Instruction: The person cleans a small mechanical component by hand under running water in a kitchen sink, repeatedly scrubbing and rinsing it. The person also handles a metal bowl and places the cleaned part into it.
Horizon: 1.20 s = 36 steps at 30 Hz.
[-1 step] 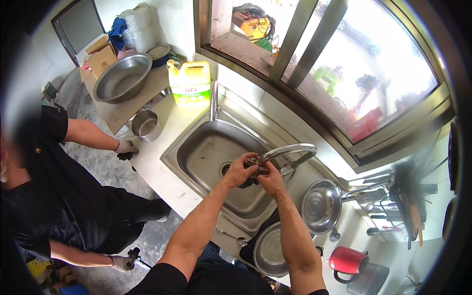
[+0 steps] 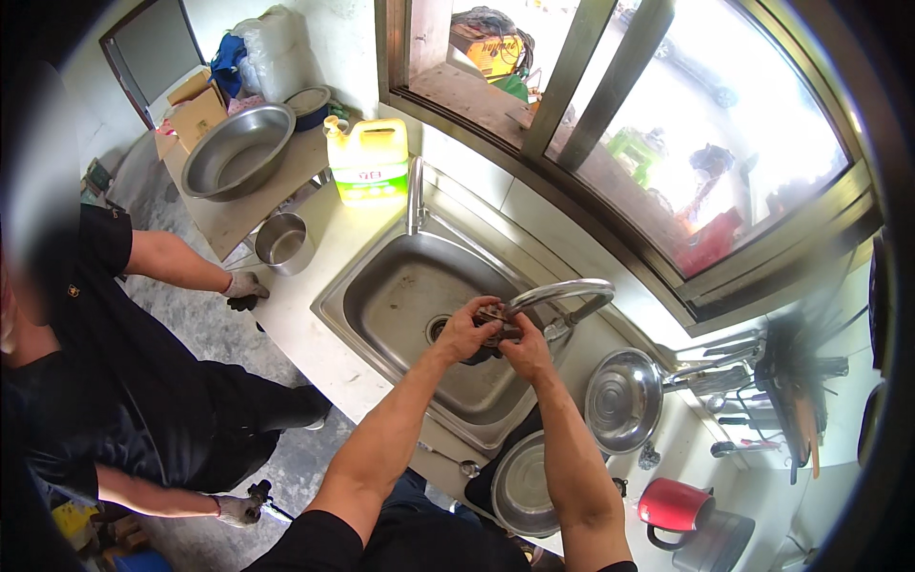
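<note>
Over the steel sink (image 2: 381, 296), both of my hands hold a small dark, brownish object (image 2: 491, 324); its kind is hard to make out, as my fingers cover most of it. My left hand (image 2: 462, 329) grips it from the left, fingers curled round. From the right, my right hand (image 2: 526, 345) closes on the same object. Just above them ends the spout of a curved chrome faucet (image 2: 572, 289); whether water runs I cannot tell. The drain (image 2: 438, 329) lies in the basin beside my left hand.
A co-worker's gloved hand (image 2: 246, 286) rests at the counter's left edge, near a steel pot (image 2: 283, 244). A yellow jug (image 2: 370, 162) stands behind the sink. Right of it are a steel pan (image 2: 623, 400), a metal basin (image 2: 527, 486), a red kettle (image 2: 675, 505) and hanging utensils.
</note>
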Available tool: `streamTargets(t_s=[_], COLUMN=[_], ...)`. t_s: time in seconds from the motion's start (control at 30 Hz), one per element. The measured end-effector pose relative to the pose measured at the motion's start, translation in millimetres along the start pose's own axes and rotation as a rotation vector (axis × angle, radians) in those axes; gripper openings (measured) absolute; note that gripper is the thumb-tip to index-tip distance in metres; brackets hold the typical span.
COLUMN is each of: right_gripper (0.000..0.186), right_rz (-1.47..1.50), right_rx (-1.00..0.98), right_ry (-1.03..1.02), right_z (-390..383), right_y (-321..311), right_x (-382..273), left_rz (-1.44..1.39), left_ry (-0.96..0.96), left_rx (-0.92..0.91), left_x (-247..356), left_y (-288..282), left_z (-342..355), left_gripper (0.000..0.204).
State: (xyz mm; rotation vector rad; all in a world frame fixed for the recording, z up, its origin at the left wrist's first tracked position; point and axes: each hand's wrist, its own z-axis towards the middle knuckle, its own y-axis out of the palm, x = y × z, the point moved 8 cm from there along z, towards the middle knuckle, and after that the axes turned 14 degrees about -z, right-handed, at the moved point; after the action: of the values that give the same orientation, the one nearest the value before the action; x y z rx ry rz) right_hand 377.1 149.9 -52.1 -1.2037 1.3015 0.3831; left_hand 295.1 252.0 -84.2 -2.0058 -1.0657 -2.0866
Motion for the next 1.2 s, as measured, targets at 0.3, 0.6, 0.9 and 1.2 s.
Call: streamTargets(t_s=[0.3, 0.6, 0.9, 1.2], right_gripper=[0.054, 0.056, 0.058, 0.057], right_rz=[0.028, -0.001, -0.029, 0.022], right_rx=[0.004, -0.022, 0.043, 0.016], right_ry=[-0.011, -0.023, -0.021, -0.015], right_z=[-0.4, 2.4, -3.5, -3.1], right_y=[-4.4, -4.0, -5.0, -2.8], right_x=[6.2, 13.2, 9.8, 10.4], left_rz=[0.073, 0.029, -0.066, -0.126], left_ry=[0.046, 0.009, 0.032, 0.003], left_rx=[0.015, 0.035, 0.022, 0.02], left_x=[-11.9, -6.3, -16.6, -15.9], left_y=[-1.9, 2.0, 0.9, 3.9], left_z=[5.7, 0.4, 0.9, -1.2], left_gripper=[0.048, 0.047, 0.047, 0.046])
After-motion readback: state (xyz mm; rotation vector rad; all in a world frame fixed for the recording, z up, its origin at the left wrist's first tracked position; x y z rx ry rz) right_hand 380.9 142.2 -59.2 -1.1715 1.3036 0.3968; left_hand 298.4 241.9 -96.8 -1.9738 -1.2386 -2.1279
